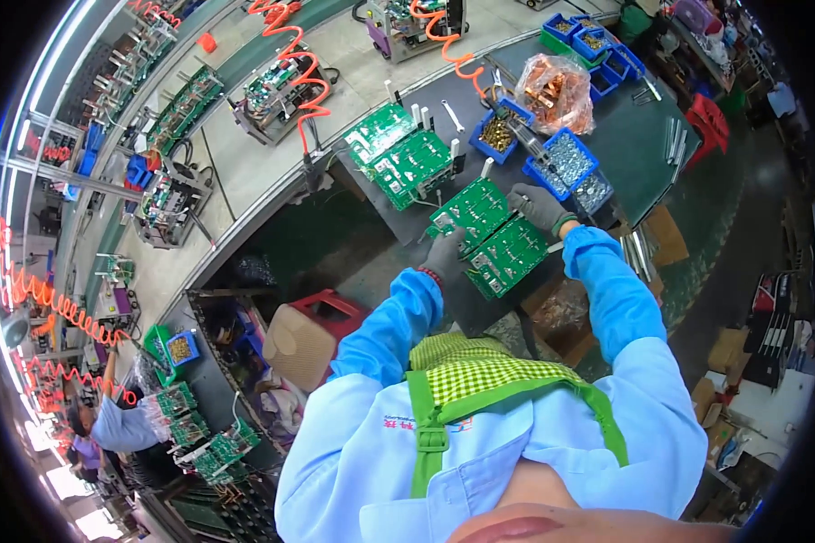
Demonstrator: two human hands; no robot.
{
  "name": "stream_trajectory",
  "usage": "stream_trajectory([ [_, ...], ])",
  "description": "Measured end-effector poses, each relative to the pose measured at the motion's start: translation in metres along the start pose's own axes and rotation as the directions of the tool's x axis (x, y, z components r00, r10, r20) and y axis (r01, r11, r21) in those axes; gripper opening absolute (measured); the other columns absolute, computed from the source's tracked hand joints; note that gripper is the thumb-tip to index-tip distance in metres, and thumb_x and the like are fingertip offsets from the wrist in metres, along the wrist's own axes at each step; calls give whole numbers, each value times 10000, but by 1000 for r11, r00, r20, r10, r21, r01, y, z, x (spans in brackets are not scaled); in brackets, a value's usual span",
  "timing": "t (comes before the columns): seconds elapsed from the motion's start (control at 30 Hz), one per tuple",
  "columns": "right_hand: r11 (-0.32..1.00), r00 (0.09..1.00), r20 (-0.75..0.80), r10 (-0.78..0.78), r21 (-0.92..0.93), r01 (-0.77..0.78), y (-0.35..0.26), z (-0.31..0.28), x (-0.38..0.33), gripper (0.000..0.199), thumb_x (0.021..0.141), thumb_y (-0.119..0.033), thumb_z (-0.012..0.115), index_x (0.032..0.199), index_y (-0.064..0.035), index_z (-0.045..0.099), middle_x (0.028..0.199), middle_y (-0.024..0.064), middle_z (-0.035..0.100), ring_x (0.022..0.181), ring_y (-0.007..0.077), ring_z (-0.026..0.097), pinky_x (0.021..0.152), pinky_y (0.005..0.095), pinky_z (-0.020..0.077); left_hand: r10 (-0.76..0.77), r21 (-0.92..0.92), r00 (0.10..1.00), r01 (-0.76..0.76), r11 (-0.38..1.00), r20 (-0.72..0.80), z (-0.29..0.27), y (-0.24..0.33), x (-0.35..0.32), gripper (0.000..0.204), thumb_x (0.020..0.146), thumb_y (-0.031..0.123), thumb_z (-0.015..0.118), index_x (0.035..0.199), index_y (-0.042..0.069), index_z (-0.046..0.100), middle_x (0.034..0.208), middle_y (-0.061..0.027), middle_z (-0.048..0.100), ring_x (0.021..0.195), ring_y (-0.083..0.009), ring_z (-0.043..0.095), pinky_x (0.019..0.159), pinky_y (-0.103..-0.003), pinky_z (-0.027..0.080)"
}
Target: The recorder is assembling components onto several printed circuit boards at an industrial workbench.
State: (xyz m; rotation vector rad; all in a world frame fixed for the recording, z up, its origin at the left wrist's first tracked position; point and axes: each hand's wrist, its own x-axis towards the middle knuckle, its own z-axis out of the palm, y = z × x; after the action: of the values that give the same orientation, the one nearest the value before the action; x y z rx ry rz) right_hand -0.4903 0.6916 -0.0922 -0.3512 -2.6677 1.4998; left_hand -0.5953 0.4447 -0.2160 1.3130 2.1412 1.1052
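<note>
Pale-blue jacket closest to camera. We have the green circuit-board pair at the near edge of the desk: our gloved left hand pinches its left edge; our right hand has fingers curled at its far edge, can't tell if pinching. Blue tray just beyond.

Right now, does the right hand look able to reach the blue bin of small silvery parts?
Probably yes: the right hand is at the green circuit boards, and the blue bin sits just beyond it. Nothing seems to stand between, though the hand may first need to leave the boards.
</note>
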Motion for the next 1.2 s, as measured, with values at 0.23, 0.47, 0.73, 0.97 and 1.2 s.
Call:
stream_trajectory([
  [0.23, 975, 993, 29, 115, -195, -108, -17, -13, -18, 414, 821, -389, 632, 1109, -100, 564, 1056, 134, 596, 1009, 285, 573, 866, 364, 448, -252, -771, 766, 629, 100, 592, -43, -14, 1, 163, 917, 152, 489, 1072, 101, 492, 865, -20, 529, 756, -127, 547, 621, -323, 481],
  [0.47, 939, 975, -78, 210, -262, -223, -32, -87, -61, 542, 794, -432, 643, 1179, -66, 535, 1161, 166, 562, 1111, 306, 518, 960, 388, 397, -368, -556, 785, 616, 559, 499, -180, 72, 47, 360, 871, 242, 608, 1130, 0, 542, 937, -45, 585, 807, -113, 556, 693, -259, 477],
  [0.73, 856, 807, -411, 424, -110, -505, -26, -145, -17, 425, 826, -388, 612, 1092, -59, 573, 1009, 142, 610, 930, 264, 589, 827, 358, 457, 257, -558, 924, -60, 828, 282, -213, 111, 281, 233, 900, 121, 563, 1090, -12, 536, 926, -24, 580, 826, -90, 533, 708, -240, 449],
  [0.97, 740, 735, -378, 563, -166, -652, -1, -135, 75, 445, 829, -412, 584, 1094, -55, 579, 1079, 160, 594, 1013, 303, 558, 881, 386, 435, 416, -42, 703, -483, 875, 577, -90, 116, 431, 349, 834, 303, 573, 1055, 34, 586, 931, -174, 640, 879, -314, 623, 775, -400, 478],
  [1.2, 638, 696, -456, 555, -304, -708, 55, -123, 124, 489, 807, -397, 574, 1144, -43, 553, 1160, 195, 542, 1101, 349, 498, 938, 421, 405, 64, 354, 554, -612, 707, 830, 16, 81, 507, 329, 811, 259, 537, 1065, 61, 607, 1014, -212, 630, 982, -351, 601, 843, -426, 475],
])
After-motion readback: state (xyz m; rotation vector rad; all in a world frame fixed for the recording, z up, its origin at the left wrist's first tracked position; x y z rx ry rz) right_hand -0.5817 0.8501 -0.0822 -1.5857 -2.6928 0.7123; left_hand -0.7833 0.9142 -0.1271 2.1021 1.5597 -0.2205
